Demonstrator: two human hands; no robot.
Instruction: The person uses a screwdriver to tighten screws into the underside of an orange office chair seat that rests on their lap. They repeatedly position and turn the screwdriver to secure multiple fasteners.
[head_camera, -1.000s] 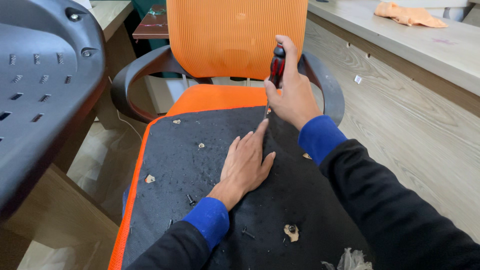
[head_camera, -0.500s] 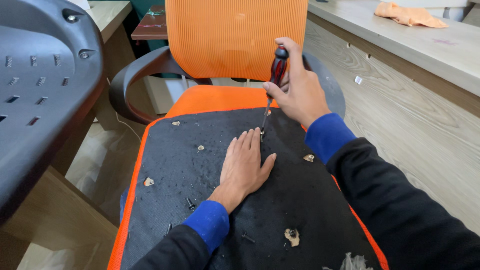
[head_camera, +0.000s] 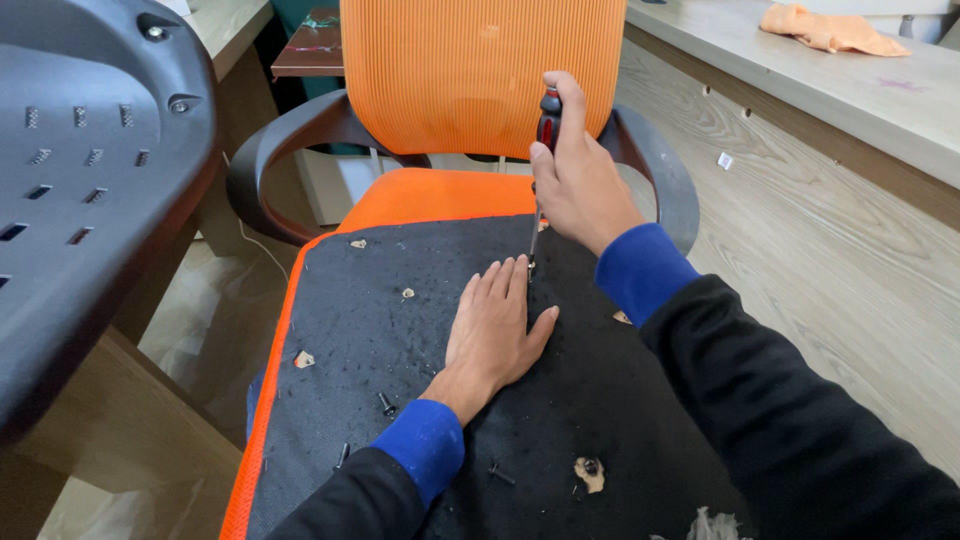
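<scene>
My left hand (head_camera: 493, 335) lies flat, fingers together, on the black fabric underside of a seat panel (head_camera: 370, 330) with an orange edge. My right hand (head_camera: 578, 180) grips a screwdriver (head_camera: 547, 120) with a red and black handle, held upright. Its shaft points down and the tip meets the black panel just beyond my left fingertips. Loose black screws (head_camera: 385, 403) lie on the panel near my left wrist. The panel rests on an orange mesh-backed office chair (head_camera: 480, 70) with dark armrests.
A dark grey plastic chair shell (head_camera: 90, 170) fills the left side. A wooden bench (head_camera: 830, 110) runs along the right with an orange cloth (head_camera: 825, 28) on it. Torn holes with pale foam (head_camera: 590, 475) dot the black panel.
The view has drifted slightly. My right hand has shifted the screwdriver a little left and more upright, its tip staying on the panel by my left fingertips. My left hand stays flat.
</scene>
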